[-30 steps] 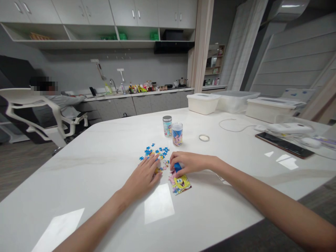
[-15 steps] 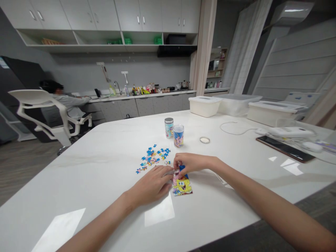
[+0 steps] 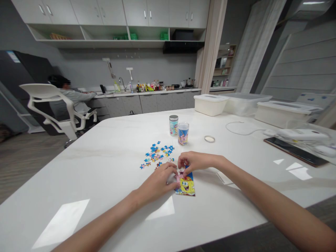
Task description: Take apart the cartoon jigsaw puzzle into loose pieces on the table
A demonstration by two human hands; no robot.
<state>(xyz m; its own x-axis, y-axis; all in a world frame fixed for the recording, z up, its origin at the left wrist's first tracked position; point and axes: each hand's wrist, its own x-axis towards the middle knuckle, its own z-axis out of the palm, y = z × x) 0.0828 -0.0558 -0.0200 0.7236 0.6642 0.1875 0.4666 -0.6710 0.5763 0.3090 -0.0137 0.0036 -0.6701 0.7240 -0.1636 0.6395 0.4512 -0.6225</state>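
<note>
A partly joined jigsaw puzzle [image 3: 187, 187] with a yellow cartoon face lies flat on the white table. My left hand [image 3: 160, 178] rests at its left edge, thumb and forefinger apart, fingertips touching that side. Over the puzzle's upper part, my right hand [image 3: 195, 161] has its fingers bent down in a pinch on a puzzle piece, which they mostly hide. Loose puzzle pieces [image 3: 154, 154], many of them blue, are scattered beyond my left hand. Behind the puzzle stand an uncovered printed tin [image 3: 183, 134] and a second tin [image 3: 173, 126] with a silver lid.
A round lid [image 3: 209, 139] lies right of the tins. Farther right are a phone [image 3: 294, 150], a white cable [image 3: 244, 132] and a power strip [image 3: 301, 134]. Lidded storage boxes [image 3: 211, 105] line the far right. A person [image 3: 76, 98] sits by the kitchen counter.
My left thumb and forefinger have spread apart at the puzzle's left edge. My right hand stays over its upper part. The whole view has shifted slightly.
</note>
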